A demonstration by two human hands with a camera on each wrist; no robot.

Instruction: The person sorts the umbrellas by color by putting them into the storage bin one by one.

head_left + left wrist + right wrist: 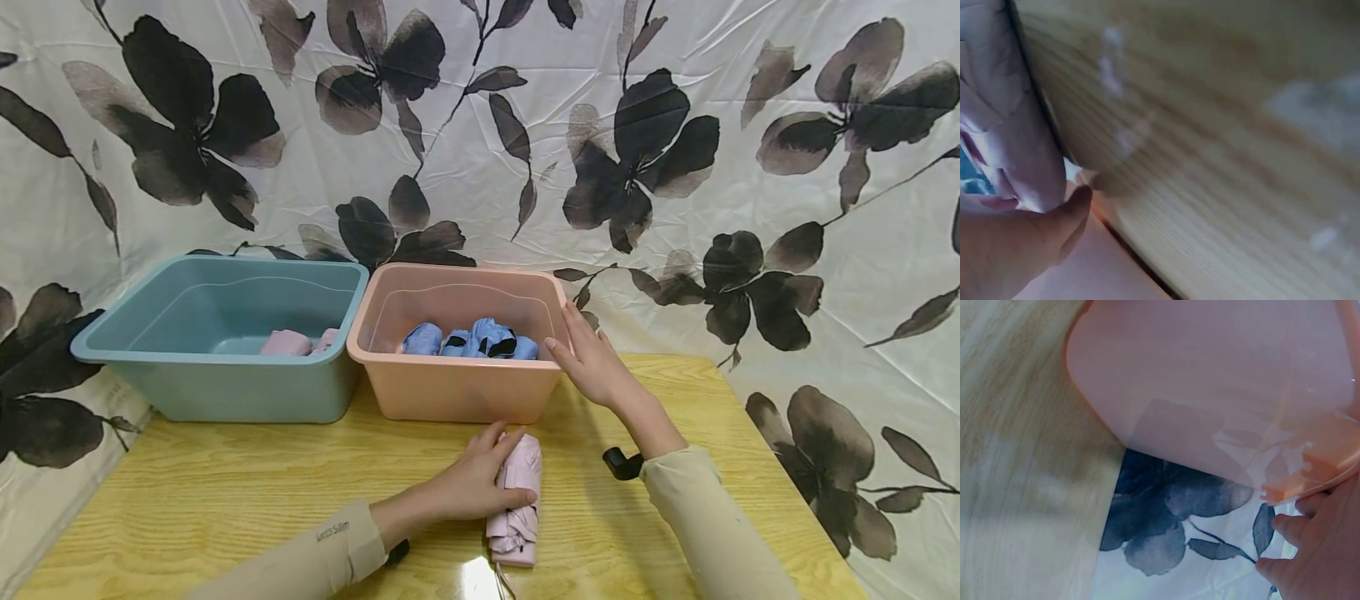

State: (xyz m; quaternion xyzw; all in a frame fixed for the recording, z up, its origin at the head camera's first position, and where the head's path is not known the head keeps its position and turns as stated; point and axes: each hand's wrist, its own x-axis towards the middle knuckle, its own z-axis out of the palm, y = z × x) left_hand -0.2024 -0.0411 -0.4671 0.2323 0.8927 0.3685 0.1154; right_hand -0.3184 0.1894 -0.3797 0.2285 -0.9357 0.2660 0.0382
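Observation:
A folded pale-pink umbrella (517,533) lies lengthwise on the table, its wrist cord trailing toward the near edge. My left hand (480,483) rests over its upper half, thumb laid across the fabric and fingers stretched near the far end. The left wrist view shows the umbrella (1004,112) close up beside a digit. My right hand (596,367) touches the right rim of the pink bin (457,392) with fairly straight fingers. In the right wrist view, the fingers (1291,531) lie by that rim. Inside the bin are several rolled blue fabric bundles (487,337), partly hidden by the front wall.
A teal bin (247,387) stands left of the pink one, holding pink rolled bundles (287,342) partly hidden behind its front wall. Both bins sit at the back of the wood-grain table (300,500), against a floral cloth (510,192).

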